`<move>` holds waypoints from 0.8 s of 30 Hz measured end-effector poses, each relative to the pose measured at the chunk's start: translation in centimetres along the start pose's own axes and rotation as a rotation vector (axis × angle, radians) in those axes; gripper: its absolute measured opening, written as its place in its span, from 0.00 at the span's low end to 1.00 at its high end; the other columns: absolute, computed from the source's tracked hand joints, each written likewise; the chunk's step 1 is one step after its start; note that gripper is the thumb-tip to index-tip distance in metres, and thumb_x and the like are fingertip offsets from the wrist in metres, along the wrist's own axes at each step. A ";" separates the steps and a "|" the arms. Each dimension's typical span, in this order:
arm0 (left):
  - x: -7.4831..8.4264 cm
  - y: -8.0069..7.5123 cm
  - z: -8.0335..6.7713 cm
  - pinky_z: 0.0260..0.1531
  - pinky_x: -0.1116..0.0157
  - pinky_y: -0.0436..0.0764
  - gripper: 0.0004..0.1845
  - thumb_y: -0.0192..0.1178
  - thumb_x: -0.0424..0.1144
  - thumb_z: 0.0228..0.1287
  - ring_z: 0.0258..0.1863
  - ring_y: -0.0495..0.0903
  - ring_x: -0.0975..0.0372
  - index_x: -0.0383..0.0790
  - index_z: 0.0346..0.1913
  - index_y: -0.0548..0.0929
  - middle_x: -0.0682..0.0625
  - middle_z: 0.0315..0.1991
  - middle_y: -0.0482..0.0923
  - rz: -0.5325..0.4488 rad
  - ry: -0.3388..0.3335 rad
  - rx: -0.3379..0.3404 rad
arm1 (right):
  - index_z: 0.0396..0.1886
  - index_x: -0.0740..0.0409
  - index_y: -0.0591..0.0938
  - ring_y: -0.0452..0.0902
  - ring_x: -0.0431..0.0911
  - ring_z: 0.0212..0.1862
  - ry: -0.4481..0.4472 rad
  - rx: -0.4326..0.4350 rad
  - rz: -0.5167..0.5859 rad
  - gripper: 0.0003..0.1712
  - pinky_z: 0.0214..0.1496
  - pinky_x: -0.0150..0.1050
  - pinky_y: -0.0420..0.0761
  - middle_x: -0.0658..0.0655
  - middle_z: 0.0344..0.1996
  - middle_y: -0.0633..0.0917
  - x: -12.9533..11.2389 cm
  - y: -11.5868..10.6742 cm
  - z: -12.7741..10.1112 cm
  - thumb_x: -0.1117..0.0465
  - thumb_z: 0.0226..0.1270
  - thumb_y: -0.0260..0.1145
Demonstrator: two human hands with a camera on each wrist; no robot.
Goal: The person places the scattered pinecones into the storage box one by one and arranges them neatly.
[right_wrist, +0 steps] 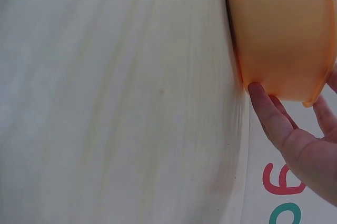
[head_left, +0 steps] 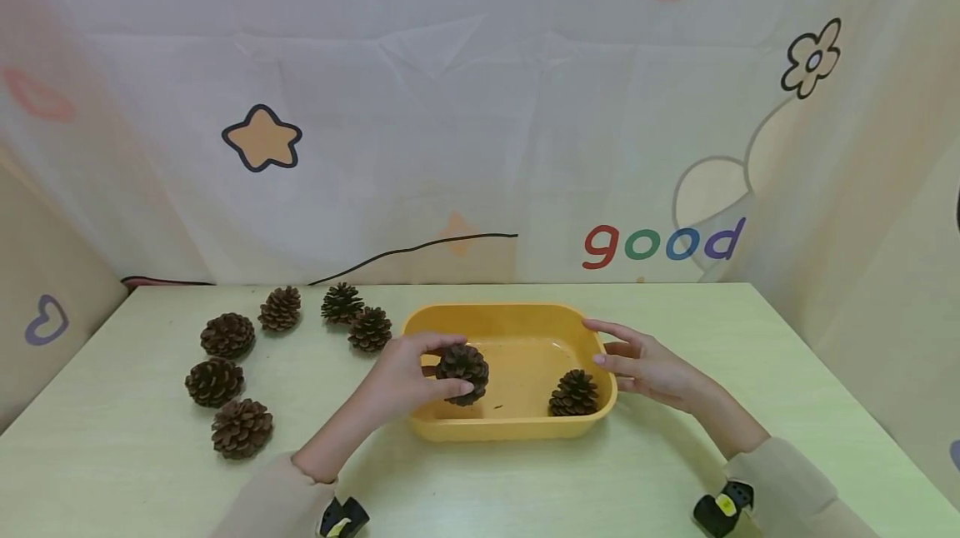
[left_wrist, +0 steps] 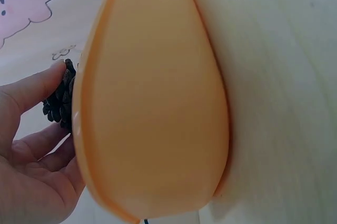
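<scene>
A: Where is the held pine cone (head_left: 462, 372), measured from the yellow tub (head_left: 517, 430)?

B: It hangs over the tub's left end, just inside the rim and above the floor. The left hand (head_left: 401, 382) pinches it: thumb under the cone's near side, fingers curled over its far top. The wrist crosses the tub's near left corner.

A: And the other hand?

B: The right hand (head_left: 645, 366) is at the tub's right end, fingers straight and relaxed, fingertips touching the outer wall and rim. It holds nothing.

A: What else is near the tub?

B: A second pine cone (head_left: 574, 393) lies inside, in the near right corner. Six loose cones (head_left: 227, 335) sit on the table (head_left: 750, 338), all left of the tub.
</scene>
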State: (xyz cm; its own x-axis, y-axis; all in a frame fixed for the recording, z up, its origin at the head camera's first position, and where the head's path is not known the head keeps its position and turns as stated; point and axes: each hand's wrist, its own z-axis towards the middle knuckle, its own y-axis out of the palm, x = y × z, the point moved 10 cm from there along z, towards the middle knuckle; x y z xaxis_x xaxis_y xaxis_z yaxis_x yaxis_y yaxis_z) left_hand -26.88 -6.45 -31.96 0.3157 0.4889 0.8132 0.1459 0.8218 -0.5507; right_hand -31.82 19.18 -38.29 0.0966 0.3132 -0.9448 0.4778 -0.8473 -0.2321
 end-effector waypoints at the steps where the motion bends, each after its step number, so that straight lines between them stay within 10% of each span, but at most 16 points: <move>1: 0.0 0.3 0.0 0.40 0.66 0.80 0.27 0.71 0.36 0.46 0.49 0.75 0.53 0.38 0.53 0.79 0.45 0.48 0.78 -0.002 0.004 -0.008 | 0.71 0.55 0.53 0.67 0.58 0.59 0.000 0.000 0.001 0.41 0.55 0.47 0.74 0.70 0.64 0.57 0.0 0.0 0.0 0.54 0.63 0.61; 13: 0.7 3.8 0.7 0.40 0.67 0.81 0.27 0.69 0.34 0.48 0.49 0.75 0.50 0.32 0.54 0.77 0.41 0.51 0.76 -0.078 0.050 -0.113 | 0.71 0.55 0.53 0.67 0.57 0.58 -0.007 -0.003 0.001 0.41 0.55 0.47 0.74 0.70 0.64 0.57 0.1 -0.1 0.1 0.53 0.63 0.61; 24: 0.7 6.0 1.5 0.41 0.66 0.78 0.27 0.69 0.43 0.50 0.52 0.74 0.56 0.39 0.55 0.77 0.47 0.53 0.76 0.057 0.054 -0.165 | 0.71 0.55 0.52 0.69 0.56 0.57 -0.005 0.002 -0.008 0.42 0.54 0.46 0.74 0.71 0.64 0.58 -0.2 0.0 0.0 0.53 0.63 0.61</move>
State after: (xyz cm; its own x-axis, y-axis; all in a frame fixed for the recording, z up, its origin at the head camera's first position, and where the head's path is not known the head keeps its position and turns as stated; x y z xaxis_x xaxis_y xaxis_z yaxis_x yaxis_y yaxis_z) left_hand -27.21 -0.73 -34.41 0.3770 0.5134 0.7709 0.2769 0.7318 -0.6227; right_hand -31.81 19.11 -38.11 0.0881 0.3176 -0.9441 0.4770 -0.8455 -0.2399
